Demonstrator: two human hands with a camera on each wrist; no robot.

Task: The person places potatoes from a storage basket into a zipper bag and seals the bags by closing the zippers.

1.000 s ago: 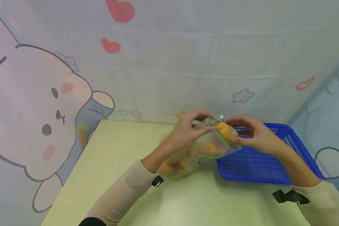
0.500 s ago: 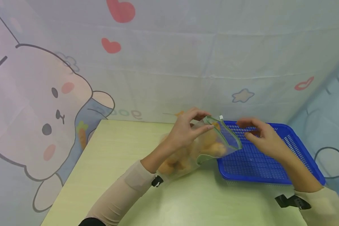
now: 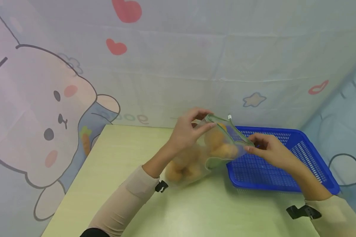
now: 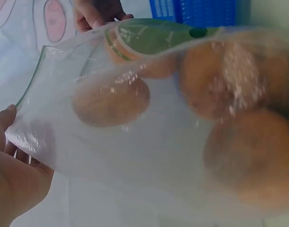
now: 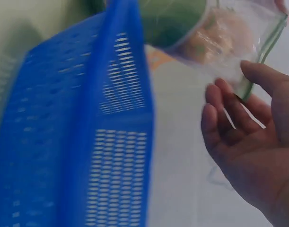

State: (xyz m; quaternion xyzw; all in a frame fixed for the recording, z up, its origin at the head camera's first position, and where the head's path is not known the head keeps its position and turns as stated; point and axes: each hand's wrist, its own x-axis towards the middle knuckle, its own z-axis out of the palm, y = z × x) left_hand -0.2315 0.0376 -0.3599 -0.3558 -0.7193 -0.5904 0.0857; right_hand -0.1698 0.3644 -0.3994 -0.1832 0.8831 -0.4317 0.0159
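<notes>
A clear zip bag (image 3: 200, 156) with a green-edged mouth lies tilted on the table, several orange-yellow round fruits (image 3: 215, 138) showing through its plastic. My left hand (image 3: 182, 131) pinches the upper left edge of the mouth between thumb and fingers. At the mouth's right corner, my right hand (image 3: 270, 149) pinches the green zip strip; the right wrist view shows its thumb and fingertips on that strip. The mouth gapes between both hands, a small white slider (image 3: 229, 117) on its far edge. In the left wrist view, fruits (image 4: 111, 101) sit apart inside the bag.
A blue plastic mesh basket (image 3: 270, 188) stands on the right of the pale table (image 3: 130, 148), partly behind the bag's mouth and under my right hand. A printed cloth backdrop (image 3: 181, 65) hangs at the table's back edge.
My right hand has let go of a fruit inside the bag, drawn back, and now pinches the mouth's right corner. My left hand and the bag's mouth have shifted slightly left and up.
</notes>
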